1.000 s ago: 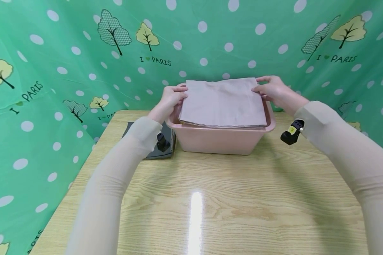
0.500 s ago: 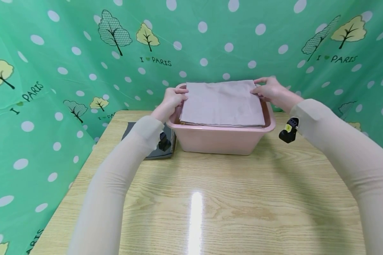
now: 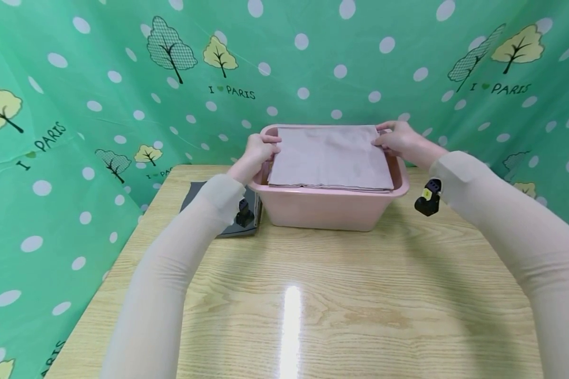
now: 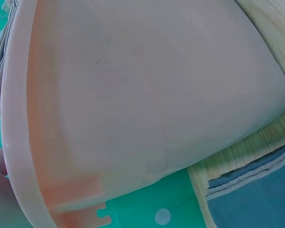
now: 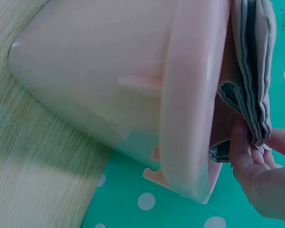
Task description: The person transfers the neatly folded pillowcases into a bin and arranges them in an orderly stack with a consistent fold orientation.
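A folded pale mauve-grey cloth (image 3: pixel 331 158) lies in the mouth of a pink plastic basin (image 3: pixel 320 210). My left hand (image 3: pixel 259 152) grips its left edge above the rim; in the left wrist view only part of that hand (image 4: pixel 4 190) shows behind the rim. At the right back corner my right hand (image 3: pixel 400 139) pinches the cloth. The right wrist view shows its thumb and fingers on either side of the stacked layers (image 5: pixel 256 71), with the hand (image 5: pixel 263 178) just outside the rim. Other folded fabric lies under the top cloth, mostly hidden inside the basin.
A dark grey folded cloth (image 3: pixel 232 230) lies on the wooden table (image 3: pixel 360 295) left of the basin, partly behind my left sleeve. A green dotted curtain (image 3: pixel 322 63) hangs close behind the basin and along the left side.
Both hands have lowered the back edge of the cloth slightly, so it lies flatter and the basin's back rim now shows. The basin and the dark cloth have stayed put.
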`<state>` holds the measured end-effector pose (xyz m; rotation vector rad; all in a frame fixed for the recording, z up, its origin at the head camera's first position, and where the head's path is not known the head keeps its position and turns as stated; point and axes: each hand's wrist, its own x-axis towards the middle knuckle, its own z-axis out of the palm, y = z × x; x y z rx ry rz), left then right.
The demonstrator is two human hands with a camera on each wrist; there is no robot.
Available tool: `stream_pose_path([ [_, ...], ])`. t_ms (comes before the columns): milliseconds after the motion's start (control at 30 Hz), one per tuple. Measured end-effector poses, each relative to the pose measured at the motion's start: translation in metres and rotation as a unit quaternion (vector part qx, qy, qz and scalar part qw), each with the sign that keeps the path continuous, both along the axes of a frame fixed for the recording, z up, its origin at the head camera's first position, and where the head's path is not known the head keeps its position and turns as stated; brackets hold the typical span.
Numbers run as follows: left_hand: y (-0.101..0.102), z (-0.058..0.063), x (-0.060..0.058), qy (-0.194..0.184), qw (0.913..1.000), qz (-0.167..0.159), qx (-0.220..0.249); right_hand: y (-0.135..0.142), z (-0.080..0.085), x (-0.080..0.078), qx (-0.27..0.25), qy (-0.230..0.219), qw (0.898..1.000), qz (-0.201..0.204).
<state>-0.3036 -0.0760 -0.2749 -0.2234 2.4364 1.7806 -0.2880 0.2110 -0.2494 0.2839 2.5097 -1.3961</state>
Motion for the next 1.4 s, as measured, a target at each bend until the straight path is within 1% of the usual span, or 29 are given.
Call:
stream_pose_path([
  [133, 0.001, -0.002, -0.001, 0.001, 1.0000, 0.005, -0.004, -0.001, -0.002, -0.002, 0.007, -0.001, 1.000, -0.005],
  [300, 0.003, -0.003, -0.001, 0.005, 0.9998, 0.009, -0.019, -0.002, -0.004, -0.002, 0.018, 0.003, 1.000, 0.000],
  [500, 0.005, -0.004, -0.001, 0.020, 0.9996, 0.018, -0.013, -0.002, -0.004, -0.001, 0.023, 0.013, 1.000, 0.005],
  [667, 0.008, -0.005, -0.003, 0.028, 0.9988, 0.023, -0.032, -0.003, -0.005, -0.001, 0.015, 0.008, 1.000, 0.005],
  [800, 0.007, -0.006, -0.002, 0.022, 0.9991, 0.002, -0.035, -0.003, -0.004, 0.001, 0.014, 0.004, 1.000, 0.016],
  [933, 0.003, -0.002, 0.002, 0.021, 0.9994, -0.019, -0.019, -0.002, -0.001, 0.006, 0.030, 0.030, 0.998, 0.043],
  [1067, 0.000, 0.003, 0.007, 0.032, 0.9989, -0.032, -0.008, -0.004, 0.003, 0.012, 0.033, 0.062, 0.995, 0.065],
  [1200, -0.001, 0.008, 0.013, 0.048, 0.9975, -0.051, -0.005, -0.008, 0.008, 0.019, 0.024, 0.066, 0.994, 0.084],
  [1300, -0.003, 0.012, 0.018, 0.061, 0.9960, -0.065, -0.008, -0.012, 0.011, 0.025, 0.022, 0.068, 0.992, 0.108],
  [1400, -0.006, 0.015, 0.024, 0.078, 0.9937, -0.079, -0.016, -0.016, 0.013, 0.032, 0.026, 0.084, 0.987, 0.132],
])
